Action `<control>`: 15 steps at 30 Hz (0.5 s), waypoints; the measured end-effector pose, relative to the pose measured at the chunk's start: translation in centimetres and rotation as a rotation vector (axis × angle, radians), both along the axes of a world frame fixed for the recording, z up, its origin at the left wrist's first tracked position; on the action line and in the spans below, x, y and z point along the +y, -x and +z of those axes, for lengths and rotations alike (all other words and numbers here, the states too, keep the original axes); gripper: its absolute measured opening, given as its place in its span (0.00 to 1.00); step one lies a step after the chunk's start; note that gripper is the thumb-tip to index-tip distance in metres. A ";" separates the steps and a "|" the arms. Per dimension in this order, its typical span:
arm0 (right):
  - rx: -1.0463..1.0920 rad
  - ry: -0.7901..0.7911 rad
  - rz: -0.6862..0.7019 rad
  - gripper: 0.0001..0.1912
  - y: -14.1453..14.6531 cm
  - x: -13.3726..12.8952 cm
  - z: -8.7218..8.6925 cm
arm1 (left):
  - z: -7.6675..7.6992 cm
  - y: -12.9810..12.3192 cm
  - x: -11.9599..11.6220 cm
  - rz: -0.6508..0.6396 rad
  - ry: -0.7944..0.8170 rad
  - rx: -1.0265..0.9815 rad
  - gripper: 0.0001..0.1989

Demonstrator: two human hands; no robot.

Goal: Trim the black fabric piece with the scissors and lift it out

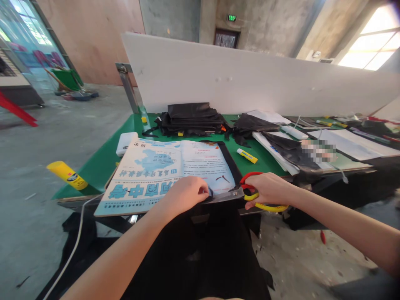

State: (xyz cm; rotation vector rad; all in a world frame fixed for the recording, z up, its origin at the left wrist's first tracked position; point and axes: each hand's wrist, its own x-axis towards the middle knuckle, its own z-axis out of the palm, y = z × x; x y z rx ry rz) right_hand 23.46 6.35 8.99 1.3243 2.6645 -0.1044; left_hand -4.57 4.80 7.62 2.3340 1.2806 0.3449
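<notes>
the right hand [268, 189] grips red-and-yellow-handled scissors [250, 192], blades at black fabric [215, 233] pinched closed by the left hand [186, 193] at the green table [103, 160] edge; fingers so near the blades risk a nick.

Booklet [162, 171] lies at the table's [103, 162] near edge, centre frame; scissors [250, 193] just right of it, a glue stick [246, 156] behind them, folded fabric stack [190, 118] further back, upright board [250, 83] behind everything.
</notes>
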 end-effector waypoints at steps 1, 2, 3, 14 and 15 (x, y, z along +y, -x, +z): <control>-0.009 -0.019 0.002 0.32 0.0 0.0 0.0 | 0.1 0.0 0.0 0.001 0.002 -0.003 0.09; -0.019 -0.039 0.005 0.32 0.0 0.0 -0.1 | 0.1 0.0 0.0 0.001 0.004 -0.004 0.09; -0.028 -0.058 0.010 0.31 0.1 0.0 -0.1 | 0.2 0.0 -0.1 0.000 0.007 -0.004 0.10; -0.037 -0.086 -0.035 0.30 -0.4 -0.8 -0.6 | 0.2 0.2 0.0 -0.021 0.006 -0.017 0.09; -0.032 -0.075 -0.050 0.30 -0.4 -1.0 -0.6 | 0.2 0.2 0.0 -0.021 0.013 -0.018 0.09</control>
